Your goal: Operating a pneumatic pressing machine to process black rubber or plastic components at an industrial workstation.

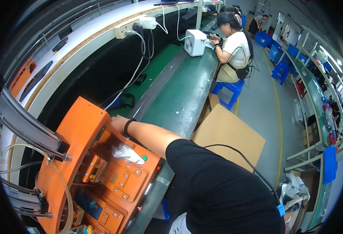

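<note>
My right arm, in a black sleeve, stretches across the orange machine (136, 177). My right hand (119, 124), with a black band at the wrist, is at the machine's far side, next to its raised orange plate (82, 119). Its fingers are mostly hidden by the plate's edge, so I cannot make out what they hold or touch. Below the hand, a crumpled white cloth or bag (126, 153) lies on the machine, near a green button (144, 158). Lower down, a dark blue flat piece (90, 205) sits in the machine. My left hand is out of view.
Metal cylinders (27, 121) and tubes flank the machine's left side. A green workbench (179, 87) runs away from me, bearing a white fan (195, 42). A person (233, 50) sits there on a blue stool (230, 93). A cardboard sheet (230, 134) stands beside the bench.
</note>
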`<state>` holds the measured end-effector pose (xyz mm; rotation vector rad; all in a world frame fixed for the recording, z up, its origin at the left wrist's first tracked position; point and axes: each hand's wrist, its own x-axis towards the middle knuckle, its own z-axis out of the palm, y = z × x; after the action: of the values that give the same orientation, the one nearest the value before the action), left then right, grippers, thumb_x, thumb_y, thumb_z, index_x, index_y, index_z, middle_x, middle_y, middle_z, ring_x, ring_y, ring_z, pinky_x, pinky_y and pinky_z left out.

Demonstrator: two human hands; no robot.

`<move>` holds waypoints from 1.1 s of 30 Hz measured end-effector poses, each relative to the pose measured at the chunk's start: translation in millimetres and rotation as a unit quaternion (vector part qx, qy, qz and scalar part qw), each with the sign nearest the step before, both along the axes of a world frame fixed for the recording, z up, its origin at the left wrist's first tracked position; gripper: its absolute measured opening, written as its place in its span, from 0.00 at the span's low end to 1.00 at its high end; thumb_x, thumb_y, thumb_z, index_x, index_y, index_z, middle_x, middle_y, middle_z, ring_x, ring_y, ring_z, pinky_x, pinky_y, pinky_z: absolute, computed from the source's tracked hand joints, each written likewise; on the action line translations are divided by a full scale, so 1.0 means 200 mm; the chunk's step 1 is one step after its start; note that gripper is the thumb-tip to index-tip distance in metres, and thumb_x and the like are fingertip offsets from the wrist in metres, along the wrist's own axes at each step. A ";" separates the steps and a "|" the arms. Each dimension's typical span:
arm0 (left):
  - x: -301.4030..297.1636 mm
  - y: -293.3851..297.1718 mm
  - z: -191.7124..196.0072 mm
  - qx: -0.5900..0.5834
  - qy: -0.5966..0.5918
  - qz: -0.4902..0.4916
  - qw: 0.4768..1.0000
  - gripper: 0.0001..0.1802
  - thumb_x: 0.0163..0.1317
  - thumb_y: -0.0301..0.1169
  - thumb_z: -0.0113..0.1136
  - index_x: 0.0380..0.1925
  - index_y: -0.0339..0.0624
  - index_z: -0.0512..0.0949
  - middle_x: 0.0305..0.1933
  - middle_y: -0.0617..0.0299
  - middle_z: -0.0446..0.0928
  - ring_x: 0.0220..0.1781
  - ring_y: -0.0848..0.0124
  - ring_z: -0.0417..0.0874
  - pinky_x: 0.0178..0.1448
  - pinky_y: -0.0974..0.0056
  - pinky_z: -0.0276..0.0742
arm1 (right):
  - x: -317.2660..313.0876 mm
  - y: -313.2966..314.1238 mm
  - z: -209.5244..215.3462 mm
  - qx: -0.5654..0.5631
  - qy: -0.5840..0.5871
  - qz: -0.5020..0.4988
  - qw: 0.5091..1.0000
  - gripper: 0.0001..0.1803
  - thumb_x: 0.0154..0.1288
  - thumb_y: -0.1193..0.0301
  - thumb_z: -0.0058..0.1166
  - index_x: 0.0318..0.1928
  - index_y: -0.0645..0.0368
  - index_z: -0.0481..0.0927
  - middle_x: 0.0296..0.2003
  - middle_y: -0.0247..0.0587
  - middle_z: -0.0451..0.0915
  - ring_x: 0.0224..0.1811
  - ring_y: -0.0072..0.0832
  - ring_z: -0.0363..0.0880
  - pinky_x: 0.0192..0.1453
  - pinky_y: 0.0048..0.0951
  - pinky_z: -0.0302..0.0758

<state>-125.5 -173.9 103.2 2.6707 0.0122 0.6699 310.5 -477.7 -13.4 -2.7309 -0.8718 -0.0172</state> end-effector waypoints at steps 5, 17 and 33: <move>-0.29 -0.02 -0.10 -0.213 0.001 0.070 0.975 0.25 0.76 0.31 0.56 0.68 0.29 0.69 0.65 0.43 0.77 0.66 0.54 0.80 0.70 0.54 0.76 | 0.12 0.16 -0.09 0.204 -0.044 0.009 0.978 0.16 0.69 0.66 0.49 0.47 0.61 0.86 0.47 0.48 0.88 0.55 0.44 0.85 0.58 0.42 0.79; -0.49 0.08 -0.44 -0.244 -0.064 0.154 0.955 0.24 0.67 0.22 0.59 0.63 0.29 0.72 0.61 0.43 0.75 0.66 0.49 0.76 0.72 0.53 0.67 | -0.20 -0.44 0.33 0.185 -0.094 -0.019 0.978 0.08 0.63 0.74 0.59 0.42 0.58 0.86 0.42 0.52 0.85 0.49 0.52 0.83 0.52 0.48 0.80; -0.53 0.63 -0.56 -0.018 0.116 0.219 0.969 0.21 0.56 0.33 0.75 0.47 0.36 0.80 0.52 0.44 0.80 0.56 0.45 0.81 0.58 0.48 0.78 | -1.62 -0.87 0.84 0.553 0.147 0.020 0.820 0.31 0.77 0.55 0.55 0.65 0.67 0.68 0.47 0.51 0.85 0.47 0.35 0.86 0.57 0.38 0.81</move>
<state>-231.2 -48.0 -8.5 2.7126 0.6877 0.4683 -13.6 -651.6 153.7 -1.5566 -0.5455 -0.0666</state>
